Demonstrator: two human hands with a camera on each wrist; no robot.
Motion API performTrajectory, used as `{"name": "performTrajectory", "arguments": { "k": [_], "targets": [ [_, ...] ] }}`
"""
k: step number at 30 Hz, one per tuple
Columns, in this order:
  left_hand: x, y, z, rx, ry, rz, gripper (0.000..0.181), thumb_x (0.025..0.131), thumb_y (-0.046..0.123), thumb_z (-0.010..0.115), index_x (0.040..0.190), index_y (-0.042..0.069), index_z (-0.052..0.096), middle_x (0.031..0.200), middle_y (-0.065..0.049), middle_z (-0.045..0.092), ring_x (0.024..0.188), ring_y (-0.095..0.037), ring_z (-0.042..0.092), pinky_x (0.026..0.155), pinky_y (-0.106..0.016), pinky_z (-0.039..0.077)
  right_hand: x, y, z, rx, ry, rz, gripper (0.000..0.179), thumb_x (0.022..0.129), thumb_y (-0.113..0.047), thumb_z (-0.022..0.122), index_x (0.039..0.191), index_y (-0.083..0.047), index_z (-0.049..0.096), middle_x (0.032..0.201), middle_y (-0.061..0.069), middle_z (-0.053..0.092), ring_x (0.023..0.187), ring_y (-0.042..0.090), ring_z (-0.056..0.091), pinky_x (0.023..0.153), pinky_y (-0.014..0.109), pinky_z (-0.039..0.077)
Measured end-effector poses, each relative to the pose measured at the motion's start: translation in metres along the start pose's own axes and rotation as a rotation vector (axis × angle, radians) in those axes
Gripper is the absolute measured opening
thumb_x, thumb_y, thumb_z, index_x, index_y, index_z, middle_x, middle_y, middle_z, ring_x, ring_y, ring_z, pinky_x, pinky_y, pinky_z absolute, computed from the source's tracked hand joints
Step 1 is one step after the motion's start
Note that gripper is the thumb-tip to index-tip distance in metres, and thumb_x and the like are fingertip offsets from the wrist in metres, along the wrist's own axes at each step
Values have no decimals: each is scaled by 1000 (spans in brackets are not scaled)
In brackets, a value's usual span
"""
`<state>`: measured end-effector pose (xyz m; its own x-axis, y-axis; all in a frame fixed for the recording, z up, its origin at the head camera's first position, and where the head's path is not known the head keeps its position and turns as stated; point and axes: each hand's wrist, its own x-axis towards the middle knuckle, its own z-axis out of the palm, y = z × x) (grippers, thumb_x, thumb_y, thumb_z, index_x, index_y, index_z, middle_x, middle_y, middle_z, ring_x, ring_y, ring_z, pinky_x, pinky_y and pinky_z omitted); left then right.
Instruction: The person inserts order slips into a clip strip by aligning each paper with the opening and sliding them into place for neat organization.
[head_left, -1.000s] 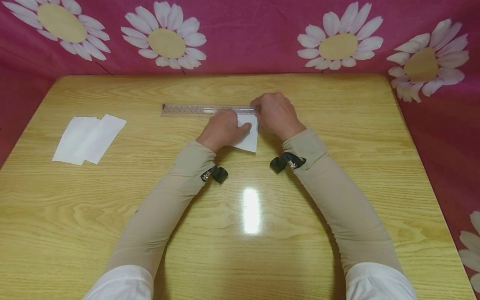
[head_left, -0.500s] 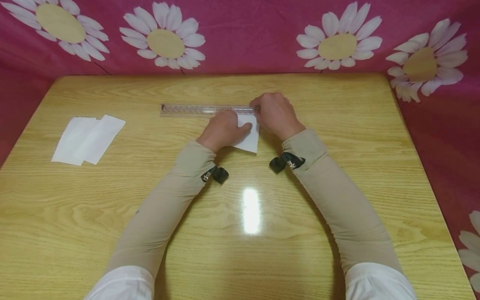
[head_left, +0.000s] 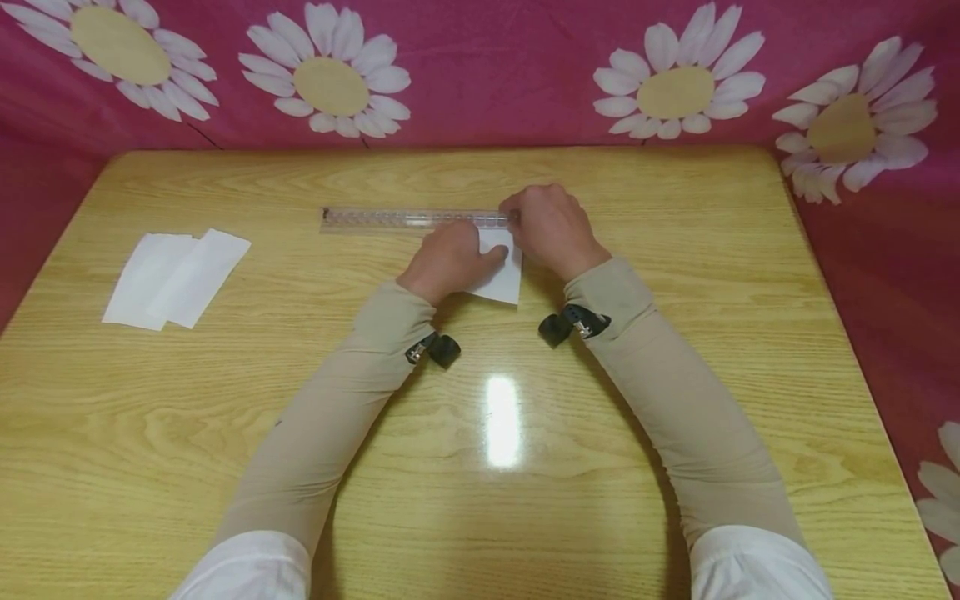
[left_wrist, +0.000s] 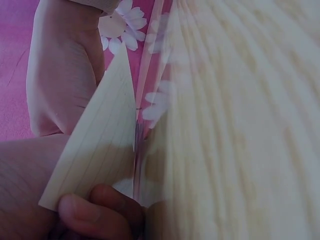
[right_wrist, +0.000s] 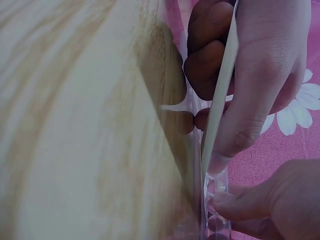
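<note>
A long clear plastic strip (head_left: 375, 217) with a row of round shapes and dark ends lies across the far part of the table. My right hand (head_left: 553, 229) grips its right end; in the right wrist view, that thumb lies along the strip. Just in front, my left hand (head_left: 448, 260) pinches a small sheet of lined paper (left_wrist: 105, 135) between thumb and curled fingers. The paper's far edge meets the strip, and the sheet tilts up from the table in the left wrist view. My left hand covers much of the sheet in the head view.
Two overlapping white paper pieces (head_left: 176, 279) lie at the left of the wooden table (head_left: 495, 517). Behind the table hangs a pink cloth (head_left: 487, 75) with large daisies. Small black cameras are strapped to both wrists.
My left hand and the paper have shifted slightly to the right along the strip. The right hand stays at the strip's right end.
</note>
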<state>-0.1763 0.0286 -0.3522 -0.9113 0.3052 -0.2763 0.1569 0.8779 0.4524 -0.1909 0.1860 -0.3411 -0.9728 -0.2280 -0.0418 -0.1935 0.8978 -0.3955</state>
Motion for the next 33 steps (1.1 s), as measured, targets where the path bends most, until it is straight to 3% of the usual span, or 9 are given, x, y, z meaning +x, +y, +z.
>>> {"name": "performTrajectory", "arguments": {
  "k": [9,14,22,33],
  "targets": [
    [1,2,2,12,16,37,43,104,43,52,82,7,58,95,-14,63,81,-25,57,78,-41,52,1,0,0,1,-5,6,31,101,-11,59,128,-14,74,130,11,73,118,33,67,100,48,54],
    [1,3,2,32,21,48,44,104,44,52,80,8,56,88,-11,61,81,-25,56,77,-40,51,1,0,0,5,-8,8,32,101,-11,59,129,-14,74,131,11,73,119,33,67,101,48,53],
    [0,6,2,-4,-7,31,44,105,45,53,77,11,55,74,-4,52,65,-18,50,59,-31,44,-1,1,-2,24,-20,0,34,100,-8,56,130,-14,73,129,13,73,109,33,67,95,48,55],
    [-1,9,2,-4,4,26,45,104,46,51,75,12,53,76,-6,55,68,-20,53,59,-31,43,-1,1,-2,22,-24,-2,35,100,-8,56,131,-14,72,130,13,72,111,34,67,96,48,55]
  ]
}}
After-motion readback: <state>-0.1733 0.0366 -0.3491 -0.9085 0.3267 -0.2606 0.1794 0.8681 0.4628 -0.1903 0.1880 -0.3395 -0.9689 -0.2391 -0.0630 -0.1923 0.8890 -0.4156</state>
